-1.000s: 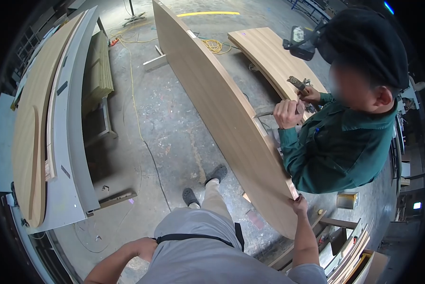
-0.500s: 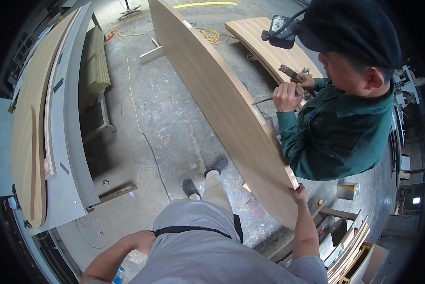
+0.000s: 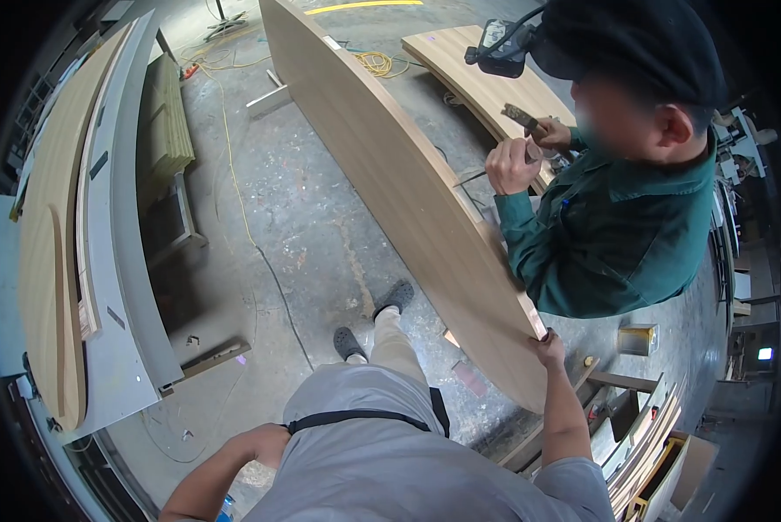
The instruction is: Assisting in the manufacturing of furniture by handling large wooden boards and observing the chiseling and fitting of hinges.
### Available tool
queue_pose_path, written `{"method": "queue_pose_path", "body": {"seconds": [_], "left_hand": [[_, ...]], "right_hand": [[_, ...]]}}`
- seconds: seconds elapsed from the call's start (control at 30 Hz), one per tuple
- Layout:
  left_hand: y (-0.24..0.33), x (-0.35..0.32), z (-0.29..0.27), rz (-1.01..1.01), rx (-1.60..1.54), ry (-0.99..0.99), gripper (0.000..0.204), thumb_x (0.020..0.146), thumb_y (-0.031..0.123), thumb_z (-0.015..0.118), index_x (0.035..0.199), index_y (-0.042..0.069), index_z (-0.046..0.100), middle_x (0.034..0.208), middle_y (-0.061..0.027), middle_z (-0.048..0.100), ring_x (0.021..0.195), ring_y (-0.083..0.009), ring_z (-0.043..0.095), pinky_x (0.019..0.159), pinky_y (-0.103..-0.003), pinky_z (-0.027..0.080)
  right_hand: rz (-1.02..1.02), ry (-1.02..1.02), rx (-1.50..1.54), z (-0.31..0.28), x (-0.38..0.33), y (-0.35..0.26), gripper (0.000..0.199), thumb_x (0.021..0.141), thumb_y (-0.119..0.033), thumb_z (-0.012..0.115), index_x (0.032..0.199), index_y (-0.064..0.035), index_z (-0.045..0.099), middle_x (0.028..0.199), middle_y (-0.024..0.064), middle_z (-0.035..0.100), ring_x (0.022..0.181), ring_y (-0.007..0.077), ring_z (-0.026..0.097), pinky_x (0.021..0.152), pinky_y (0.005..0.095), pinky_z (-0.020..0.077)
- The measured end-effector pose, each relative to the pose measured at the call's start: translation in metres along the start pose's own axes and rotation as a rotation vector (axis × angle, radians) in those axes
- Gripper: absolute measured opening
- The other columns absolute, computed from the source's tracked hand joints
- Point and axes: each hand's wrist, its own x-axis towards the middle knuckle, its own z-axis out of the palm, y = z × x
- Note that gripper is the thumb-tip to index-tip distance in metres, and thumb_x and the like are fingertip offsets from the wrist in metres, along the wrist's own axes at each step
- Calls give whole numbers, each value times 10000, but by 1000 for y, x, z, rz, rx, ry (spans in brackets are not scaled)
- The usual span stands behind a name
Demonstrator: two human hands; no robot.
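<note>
A long wooden panel (image 3: 408,209) stands on its edge on the floor, running from the far left toward my right side. My right hand (image 3: 549,349) is closed around the upper edge of its near end. Resting against my waist is my left hand (image 3: 271,444), its fingers hidden. Across the panel, a co-worker in a green shirt (image 3: 621,226) holds a chisel (image 3: 470,179) with its tip at the panel's top edge. The co-worker's other hand holds a hammer (image 3: 521,118) close above the chisel's handle.
A workbench (image 3: 130,348) with curved wooden boards stands at left, with stacked boards (image 3: 166,122) beside it. Behind the panel lie another wooden panel (image 3: 460,52) and a coiled yellow cord (image 3: 373,63). A metal can (image 3: 638,340) and wood strips (image 3: 656,444) are at right.
The view has shifted slightly, moving the panel and co-worker a little left and up in the picture. My right hand keeps its grip; my left stays at my waist.
</note>
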Motion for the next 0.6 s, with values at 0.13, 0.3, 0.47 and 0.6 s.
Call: {"method": "queue_pose_path", "body": {"seconds": [0.13, 0.3, 0.47, 0.6], "left_hand": [[-13, 6, 9, 25, 32, -4, 349, 640, 392, 619, 774, 73, 659, 822, -190, 639, 807, -374, 603, 685, -435, 482], [-17, 12, 4, 58, 46, -1, 366, 628, 402, 633, 773, 67, 657, 813, -198, 633, 801, -380, 599, 675, -438, 480], [-18, 12, -3, 53, 43, -14, 384, 611, 410, 649, 776, 63, 655, 808, -199, 631, 797, -382, 598, 666, -438, 479], [-16, 12, -11, 47, 23, -10, 391, 602, 412, 656, 779, 63, 656, 809, -200, 631, 796, -383, 598, 669, -437, 479]], "right_hand": [[-7, 6, -37, 1, 1, -3, 487, 634, -362, 722, 975, -39, 594, 930, 185, 644, 890, 358, 603, 768, 410, 465], [-12, -10, -28, 5, 3, 2, 481, 625, -364, 723, 957, -40, 595, 905, 179, 646, 871, 358, 606, 754, 412, 465], [-44, 45, 23, 3, 4, -3, 456, 618, -352, 720, 925, -39, 598, 872, 182, 645, 858, 354, 609, 741, 414, 465], [-24, 37, 5, -2, 5, -11, 445, 616, -341, 717, 920, -39, 597, 872, 183, 644, 861, 352, 608, 740, 413, 466]]}}
